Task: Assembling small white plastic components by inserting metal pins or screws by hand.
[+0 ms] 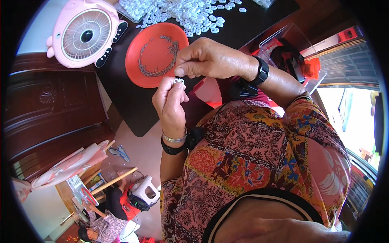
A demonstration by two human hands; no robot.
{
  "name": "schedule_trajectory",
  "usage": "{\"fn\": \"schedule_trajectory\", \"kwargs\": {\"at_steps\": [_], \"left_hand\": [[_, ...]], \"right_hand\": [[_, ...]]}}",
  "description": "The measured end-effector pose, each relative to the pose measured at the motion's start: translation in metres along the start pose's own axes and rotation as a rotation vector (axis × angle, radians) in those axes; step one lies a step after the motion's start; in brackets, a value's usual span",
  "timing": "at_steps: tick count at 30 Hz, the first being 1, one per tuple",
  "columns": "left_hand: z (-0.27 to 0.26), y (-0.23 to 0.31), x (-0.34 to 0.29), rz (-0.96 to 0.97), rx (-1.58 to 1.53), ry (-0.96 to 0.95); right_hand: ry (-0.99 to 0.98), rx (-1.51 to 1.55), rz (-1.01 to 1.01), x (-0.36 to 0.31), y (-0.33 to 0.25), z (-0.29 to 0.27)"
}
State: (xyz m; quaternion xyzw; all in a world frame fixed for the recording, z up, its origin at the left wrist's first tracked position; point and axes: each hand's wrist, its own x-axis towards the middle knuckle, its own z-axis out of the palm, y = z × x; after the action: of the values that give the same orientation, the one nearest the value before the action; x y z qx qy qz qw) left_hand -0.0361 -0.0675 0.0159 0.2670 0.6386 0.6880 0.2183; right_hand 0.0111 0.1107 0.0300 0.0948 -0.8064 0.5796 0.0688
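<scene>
Grasping a small white two-holed piece (178,81) between left hand (172,102) thumb and forefinger; pinching with the right hand (208,60) just above, on something dark, too small and covered to identify. Behind the right fingers, partly blocked by them, a round red plate (157,52) bearing thin grey pins (153,73). Farther beyond the fingers, heaped white oval pieces (190,16), cut off above; well left, a pink animal-shaped fan (86,35).

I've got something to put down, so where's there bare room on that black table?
The black table is bare below the red plate, left of the left hand, and between the right hand and the white pieces. It's crowded along the top, where those pieces spread, and beside the plate, where both hands are.
</scene>
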Motion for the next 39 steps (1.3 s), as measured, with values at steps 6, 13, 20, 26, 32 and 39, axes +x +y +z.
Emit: {"fn": "schedule_trajectory", "kwargs": {"at_steps": [6,13,20,26,32,39], "left_hand": [[0.001,-0.002,-0.001,0.002,0.014,-0.002],[0.001,-0.002,-0.001,0.008,0.019,0.007],[0.002,-0.003,-0.001,0.012,0.022,0.007],[0.003,-0.006,-0.003,0.011,0.025,0.012],[0.006,-0.01,-0.004,0.029,0.034,0.046],[0.008,-0.017,-0.006,0.083,-0.065,0.079]], "right_hand": [[-0.044,0.015,-0.006,0.002,0.001,0.002],[-0.023,0.044,0.014,0.001,0.004,0.003],[-0.037,0.026,0.005,0.001,0.006,0.005],[-0.021,-0.105,-0.052,0.001,0.007,0.005],[0.035,-0.155,-0.121,-0.001,0.007,0.011],[0.144,-0.147,-0.155,-0.009,0.01,0.023]]}}
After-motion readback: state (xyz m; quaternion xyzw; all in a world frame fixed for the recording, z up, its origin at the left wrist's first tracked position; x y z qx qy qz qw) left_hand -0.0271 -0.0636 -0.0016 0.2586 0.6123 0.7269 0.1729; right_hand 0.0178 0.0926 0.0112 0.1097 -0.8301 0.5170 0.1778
